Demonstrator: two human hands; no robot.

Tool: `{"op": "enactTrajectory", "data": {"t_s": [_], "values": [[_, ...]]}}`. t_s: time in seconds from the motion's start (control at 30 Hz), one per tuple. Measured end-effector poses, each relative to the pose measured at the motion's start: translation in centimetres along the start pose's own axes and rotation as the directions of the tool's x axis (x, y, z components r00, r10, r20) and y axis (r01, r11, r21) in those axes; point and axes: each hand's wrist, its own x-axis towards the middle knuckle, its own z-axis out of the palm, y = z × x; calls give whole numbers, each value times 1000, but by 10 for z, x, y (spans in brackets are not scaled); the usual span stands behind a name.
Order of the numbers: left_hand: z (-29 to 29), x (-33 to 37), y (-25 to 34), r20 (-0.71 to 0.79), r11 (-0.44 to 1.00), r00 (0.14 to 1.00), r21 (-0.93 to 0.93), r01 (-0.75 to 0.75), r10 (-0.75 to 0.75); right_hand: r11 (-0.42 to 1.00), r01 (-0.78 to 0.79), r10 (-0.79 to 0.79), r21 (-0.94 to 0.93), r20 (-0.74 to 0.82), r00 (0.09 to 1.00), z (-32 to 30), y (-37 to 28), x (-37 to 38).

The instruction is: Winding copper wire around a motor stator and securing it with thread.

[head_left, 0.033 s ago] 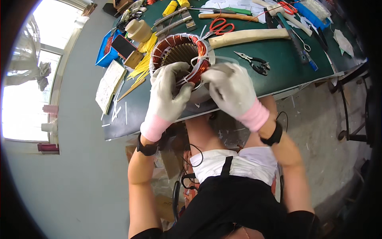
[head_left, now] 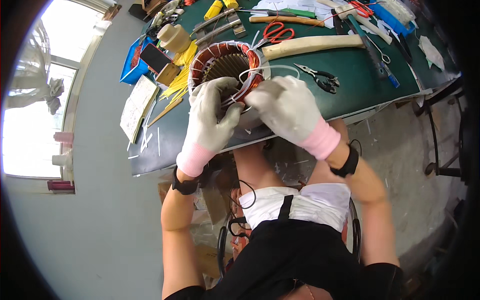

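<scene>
A motor stator (head_left: 199,61) with copper windings stands at the table's near edge, its winding ring bound with white cord. My left hand (head_left: 212,107), in a white glove with a pink cuff, is closed on the ring's near rim, thumb outside and fingers over the edge. Close to the right of that rim is my right hand (head_left: 285,107), gloved alike, its fingers curled and blurred. Whatever they pinch is hidden. A loose white cord (head_left: 280,66) loops from the winding out to the right and passes behind this hand.
Pliers (head_left: 320,78) lie right of the stator. Behind it are red scissors (head_left: 278,33), a wooden handle (head_left: 315,46) and metal bars (head_left: 220,30). At left are yellow strips (head_left: 176,85), an open notebook (head_left: 137,107) and a blue bin (head_left: 131,62).
My right hand has shifted slightly left and turned toward the ring. The white cord loop shows more plainly above it. My left hand and the stator keep their place.
</scene>
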Motion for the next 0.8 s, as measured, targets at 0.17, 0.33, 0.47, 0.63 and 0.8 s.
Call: {"op": "enactTrajectory", "data": {"t_s": [0.17, 0.33, 0.47, 0.63, 0.8], "values": [[2, 2, -1, 15, 1000, 1000, -10, -22, 22, 936, 282, -331, 209, 259, 907, -3, -2, -3], [-3, 3, 1, 43, 997, 997, 26, -72, 71, 932, -18, -98, 361, 300, 949, -12, -15, 1], [-7, 0, 3, 28, 992, 994, 61, -111, 110, 593, -156, 117, 790, 107, 987, -24, -14, 6], [-8, 0, 3, 75, 988, 993, 119, -96, 88, -138, -66, 559, 988, 133, 819, -28, -4, -12], [-3, -1, 5, 34, 989, 992, 81, -121, 119, -207, -495, 700, 844, 481, 528, -51, -22, -48]]}}
